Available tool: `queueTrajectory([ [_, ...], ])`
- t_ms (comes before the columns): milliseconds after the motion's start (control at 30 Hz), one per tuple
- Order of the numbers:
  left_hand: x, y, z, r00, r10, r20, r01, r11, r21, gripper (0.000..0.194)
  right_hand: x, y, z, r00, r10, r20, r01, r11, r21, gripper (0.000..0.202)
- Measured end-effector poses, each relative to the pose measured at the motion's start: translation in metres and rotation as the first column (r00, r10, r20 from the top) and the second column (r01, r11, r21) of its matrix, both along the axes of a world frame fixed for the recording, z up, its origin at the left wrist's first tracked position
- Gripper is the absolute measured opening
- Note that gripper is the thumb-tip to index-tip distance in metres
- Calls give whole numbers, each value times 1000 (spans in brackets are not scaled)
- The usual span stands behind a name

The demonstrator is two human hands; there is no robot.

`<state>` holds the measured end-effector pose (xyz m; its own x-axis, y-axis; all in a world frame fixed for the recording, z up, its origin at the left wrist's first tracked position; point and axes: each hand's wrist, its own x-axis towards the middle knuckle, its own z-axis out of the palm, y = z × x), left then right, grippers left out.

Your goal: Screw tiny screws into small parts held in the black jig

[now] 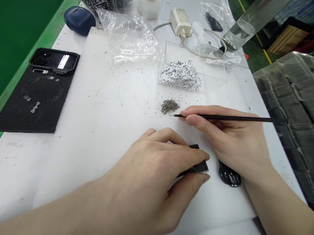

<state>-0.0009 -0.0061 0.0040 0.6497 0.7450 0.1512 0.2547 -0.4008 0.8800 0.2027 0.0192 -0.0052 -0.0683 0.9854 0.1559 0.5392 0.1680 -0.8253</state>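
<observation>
My left hand (164, 168) is closed on a small black part (202, 166), pinched between thumb and fingers low over the white foam sheet (105, 110). A thin black pointed tool (235, 118) lies in the grip of my right hand (234, 138). Its tip points left, at the near edge of a small pile of tiny dark metallic pieces (170, 106). Behind that pile sits a clear tray (219, 87) with many small white pieces (180, 75). A glossy black rounded object (230, 175) rests partly beneath my right wrist.
At the left lie a folded phone (54, 60) and a black perforated case (41, 97). Farther back are a dark blue case (79, 20), plastic bags (130, 35), a white charger (180, 22) with cable and a clear liquid container (241, 30). Stacked grey trays (299, 107) stand at the right.
</observation>
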Motion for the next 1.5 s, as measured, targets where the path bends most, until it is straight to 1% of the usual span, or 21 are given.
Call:
queueTrajectory([
  [133, -1, -1, -2, 1000, 3, 22, -4, 999, 54, 16, 1, -3, 6, 996, -47, -80, 54, 995, 81, 3],
  [233, -1, -2, -3, 999, 22, 33, -25, 996, 85, 19, 5, -9, 16, 990, -76, -115, 94, 983, 160, 6],
  [300, -1, -3, -3, 998, 45, 48, -51, 991, 120, 23, 10, -15, 21, 977, -34, -211, 91, 959, 269, 6],
  [333, -1, -4, -3, 997, 68, 45, -73, 989, 129, 24, 13, -18, 22, 968, 12, -252, 69, 948, 311, 6],
  [367, -1, -4, -2, 995, 88, 34, -92, 987, 129, 24, 16, -22, 23, 958, 67, -279, 28, 946, 323, 7],
  [467, 0, -5, 2, 992, 128, -17, -126, 988, 93, 20, 26, -31, 22, 928, 250, -276, -178, 949, 262, 8],
  [533, 0, -6, 4, 991, 133, -31, -131, 989, 70, 17, 31, -34, 20, 909, 325, -263, -268, 935, 231, 9],
  [633, 1, -6, 5, 990, 141, -25, -140, 989, 36, 17, 34, -35, 18, 889, 398, -226, -348, 909, 231, 14],
  [733, 1, -6, 4, 991, 137, -13, -137, 991, 12, 18, 33, -31, 18, 879, 443, -177, -395, 883, 253, 18],
  [900, 1, -5, 3, 990, 143, -12, -142, 990, 11, 19, 33, -28, 18, 877, 461, -135, -410, 864, 293, 15],
  [1200, 1, -5, 3, 989, 147, -11, -147, 989, -11, 19, 33, -28, 18, 887, 449, -104, -403, 866, 296, 16],
  [1300, 1, -5, 3, 989, 144, -13, -144, 990, -7, 20, 33, -28, 17, 888, 446, -112, -397, 867, 302, 16],
  [1500, 0, -4, 3, 991, 137, -15, -137, 991, -3, 20, 34, -30, 15, 888, 433, -153, -380, 880, 287, 23],
])
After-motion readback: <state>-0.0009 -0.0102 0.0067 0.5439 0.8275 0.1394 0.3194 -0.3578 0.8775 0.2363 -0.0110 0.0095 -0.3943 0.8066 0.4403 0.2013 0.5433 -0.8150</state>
